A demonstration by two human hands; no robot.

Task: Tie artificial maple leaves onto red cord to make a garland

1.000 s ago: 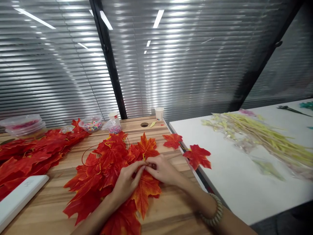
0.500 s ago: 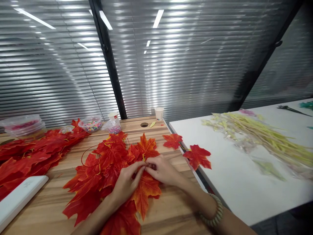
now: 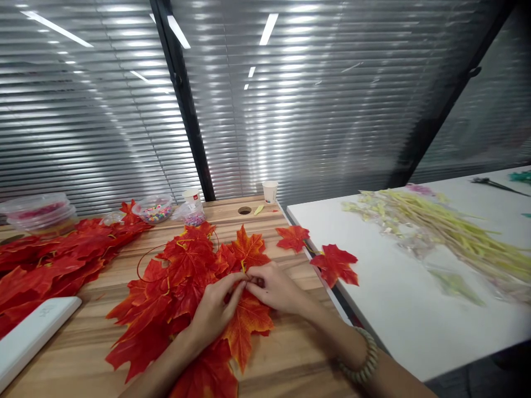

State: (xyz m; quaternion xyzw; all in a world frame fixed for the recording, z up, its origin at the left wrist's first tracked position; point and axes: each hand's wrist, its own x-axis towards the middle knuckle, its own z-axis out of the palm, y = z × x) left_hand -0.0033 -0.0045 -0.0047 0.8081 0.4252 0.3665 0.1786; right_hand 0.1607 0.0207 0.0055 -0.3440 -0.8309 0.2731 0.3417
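Note:
My left hand (image 3: 216,309) and my right hand (image 3: 271,284) meet fingertip to fingertip over a heap of red artificial maple leaves (image 3: 188,265). Both are closed in a pinch at the yellow stem (image 3: 243,267) of an orange-red maple leaf (image 3: 249,247), which points away from me. The pinched end of the stem is hidden by my fingers. Another orange-red leaf (image 3: 249,326) lies just under my hands, its tip toward me. A thin red cord (image 3: 143,260) loops out of the heap on the left.
Two joined red leaves (image 3: 337,264) bridge the gap to a white table (image 3: 323,221). More leaves (image 3: 78,254) and a white power bank (image 3: 37,337) lie left. Bead tubs (image 3: 154,210), a paper cup (image 3: 270,192) and a round hole (image 3: 244,210) are at the back.
Almost nothing differs. My hands stay pinched together at the same stem, with only a slight shift of the fingers and the view.

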